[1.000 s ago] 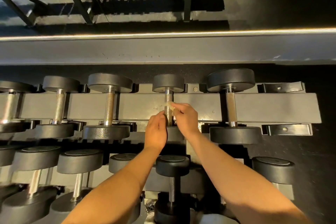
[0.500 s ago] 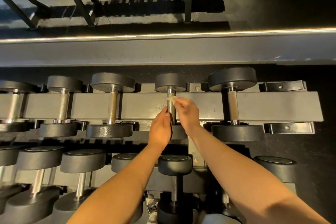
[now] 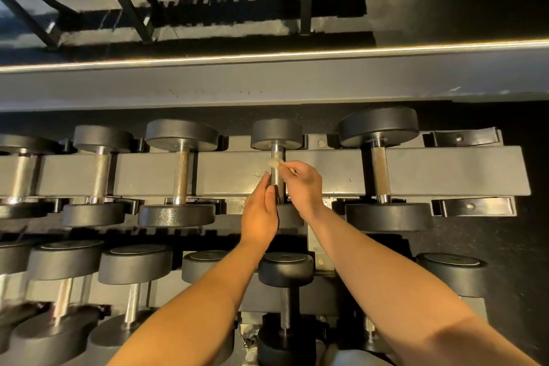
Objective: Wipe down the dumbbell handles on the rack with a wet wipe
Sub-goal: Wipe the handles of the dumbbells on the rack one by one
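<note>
- Nearest, on the lower tier, a small dumbbell showed a round, matte black head and a thin dark bar.
- Just beyond it, the left hand held nothing. Its fingers were straight and pressed together, laid along the left side of the handle.
- The right hand pinched the wipe between thumb and fingertips.
- The wipe, a small, pale, crumpled wad, sat against the handle's upper part, near the far head.
- The handle was a slim steel cylinder, knurled along its middle and polished at the collar. It lay across the flat grey beam of the rack, on the upper tier.
- Risk: the wad was tiny and the pinch light, so the knurling could snag it, shred it, or tug it free to drop behind the beam.
- Risk: the underside lay close to the beam and would probably stay unwiped unless the dumbbell was turned.
- Risk: the round heads might roll in their cradles if the flat left hand did not steady the bar.
- To the right, a thicker handle looked brownish and rough, likely to drag harder on the wipe.
- Farthest, a smooth grey ledge ran behind the rack.
</note>
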Available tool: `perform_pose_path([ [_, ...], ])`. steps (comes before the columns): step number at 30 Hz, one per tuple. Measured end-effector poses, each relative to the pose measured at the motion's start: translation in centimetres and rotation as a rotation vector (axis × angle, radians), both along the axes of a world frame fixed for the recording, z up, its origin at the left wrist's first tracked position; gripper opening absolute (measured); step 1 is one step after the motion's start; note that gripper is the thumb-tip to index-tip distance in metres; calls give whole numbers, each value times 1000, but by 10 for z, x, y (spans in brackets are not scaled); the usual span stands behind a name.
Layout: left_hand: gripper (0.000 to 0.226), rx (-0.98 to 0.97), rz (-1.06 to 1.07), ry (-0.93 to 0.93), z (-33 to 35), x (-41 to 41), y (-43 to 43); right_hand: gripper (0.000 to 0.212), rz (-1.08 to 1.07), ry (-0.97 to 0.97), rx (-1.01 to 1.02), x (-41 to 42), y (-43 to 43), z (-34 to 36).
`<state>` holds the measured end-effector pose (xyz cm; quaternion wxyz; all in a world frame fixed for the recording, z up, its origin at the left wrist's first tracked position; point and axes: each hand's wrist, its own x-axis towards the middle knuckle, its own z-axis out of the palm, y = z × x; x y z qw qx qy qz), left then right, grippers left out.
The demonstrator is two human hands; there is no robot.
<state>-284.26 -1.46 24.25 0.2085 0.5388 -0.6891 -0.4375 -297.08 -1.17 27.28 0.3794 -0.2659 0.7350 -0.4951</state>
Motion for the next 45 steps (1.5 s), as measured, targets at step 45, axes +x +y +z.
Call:
perform_pose_path([
  [45, 65, -54, -3, -115, -10, 6, 1, 9, -23, 38, 196, 19, 10, -6],
])
